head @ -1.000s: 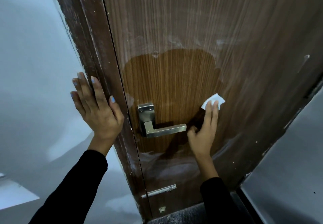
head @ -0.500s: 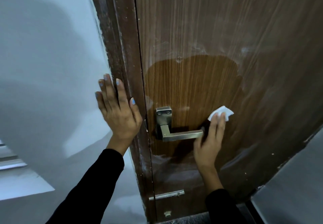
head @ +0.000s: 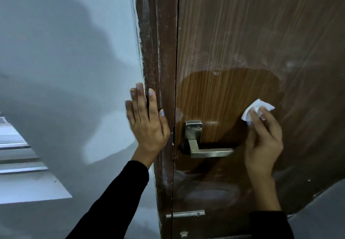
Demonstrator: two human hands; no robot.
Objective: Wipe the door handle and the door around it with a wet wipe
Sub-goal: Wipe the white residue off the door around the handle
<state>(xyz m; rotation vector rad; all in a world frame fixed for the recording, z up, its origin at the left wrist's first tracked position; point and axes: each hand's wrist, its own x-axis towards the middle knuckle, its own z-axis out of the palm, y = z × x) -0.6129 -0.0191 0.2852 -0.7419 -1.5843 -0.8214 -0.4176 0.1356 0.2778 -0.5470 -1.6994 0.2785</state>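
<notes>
Door (head: 242,33): brown wood-grain panel, upright, dusty and pale-streaked over most of its face. A darker, cleaner patch (head: 224,96) surrounds the hardware. Mounted on it: metal door handle (head: 207,152), square plate with two screws above, lever pointing right. Wet wipe (head: 258,108) pressed flat against the door at the patch's right edge, under the right hand (head: 264,145). Lower down, a small metal bar (head: 185,214), possibly a bolt

L hand (head: 147,126) flat on frame (head: 158,52) left of door handle (head: 203,145); R hand (head: 263,143) presses wipe (head: 257,109) on door (head: 261,33), right of it.
</notes>
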